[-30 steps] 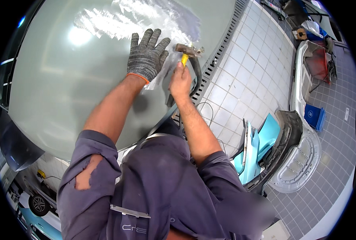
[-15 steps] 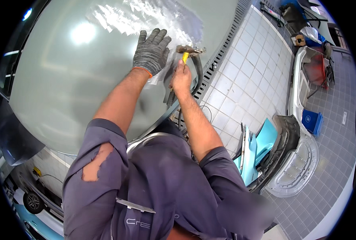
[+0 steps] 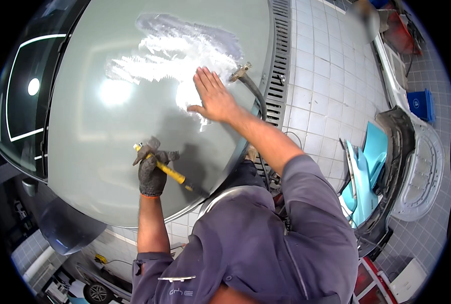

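Note:
A grey-green car bonnet (image 3: 91, 182) lies in front of me, with a bare, scraped metal patch (image 3: 154, 48) in its upper middle. My right hand (image 3: 216, 100), ungloved, rests flat with fingers stretched over the lower right of that patch. My left hand (image 3: 153, 175), in a dark grey knit glove with an orange cuff, grips a hammer (image 3: 171, 173) near its head. The hammer's yellow handle slants down to the right over the bonnet, ending in a dark grip. At the bonnet's right edge a metal clamp (image 3: 241, 72) is attached, just beyond my right fingertips.
A thick black cable (image 3: 256, 91) runs from the clamp down the right edge. Along that side goes a slotted grey grating (image 3: 277, 66) over white tiles. Turquoise body panels (image 3: 362, 187), a pale bumper frame (image 3: 422, 172) and a blue bin (image 3: 421, 105) stand farther right.
The hammer has passed from my right hand to my left, which has moved down and left off the patch. My right hand now lies flat on the patch. The view has shifted.

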Demonstrator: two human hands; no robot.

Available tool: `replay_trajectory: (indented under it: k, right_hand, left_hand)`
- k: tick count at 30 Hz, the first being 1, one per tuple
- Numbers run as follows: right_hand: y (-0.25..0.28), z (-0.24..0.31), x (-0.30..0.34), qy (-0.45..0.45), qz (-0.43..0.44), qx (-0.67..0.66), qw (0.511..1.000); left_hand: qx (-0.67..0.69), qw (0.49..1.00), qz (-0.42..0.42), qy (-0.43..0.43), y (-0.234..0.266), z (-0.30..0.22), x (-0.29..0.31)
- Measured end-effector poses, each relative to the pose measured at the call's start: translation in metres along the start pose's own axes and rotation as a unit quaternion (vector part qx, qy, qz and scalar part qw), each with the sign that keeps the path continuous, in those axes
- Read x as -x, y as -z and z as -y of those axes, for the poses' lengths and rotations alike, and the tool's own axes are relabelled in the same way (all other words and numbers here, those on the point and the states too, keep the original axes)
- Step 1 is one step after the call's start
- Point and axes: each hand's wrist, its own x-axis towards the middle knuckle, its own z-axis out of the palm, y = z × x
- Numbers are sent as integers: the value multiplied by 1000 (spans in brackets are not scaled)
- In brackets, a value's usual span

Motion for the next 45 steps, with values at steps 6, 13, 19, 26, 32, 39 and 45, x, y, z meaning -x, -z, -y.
replay_trajectory:
  k: [6, 13, 19, 26, 32, 39, 45]
  right_hand:
    - [-7, -7, 5, -27, -4, 37, 999]
    - [-2, -14, 74, -79, 37, 46, 995]
    - [-15, 25, 58, -199, 69, 63, 976]
    - [-43, 93, 29, -250, 90, 86, 960]
    - [-36, 66, -46, -294, -44, 61, 953]
    - [-40, 124, 16, -234, 49, 39, 970]
    - [-40, 72, -47, -298, -38, 78, 951]
  left_hand:
    - [40, 987, 105, 115, 55, -28, -21]
    - [90, 963, 167, 189, 90, -26, -54]
    - [-201, 953, 195, 117, 220, 14, -52]
    - [86, 960, 191, 184, 165, 7, -53]
    - [147, 956, 149, 204, 143, -4, -49]
    - [154, 946, 177, 222, 120, -14, -58]
    - [168, 942, 205, 206, 143, -4, -58]
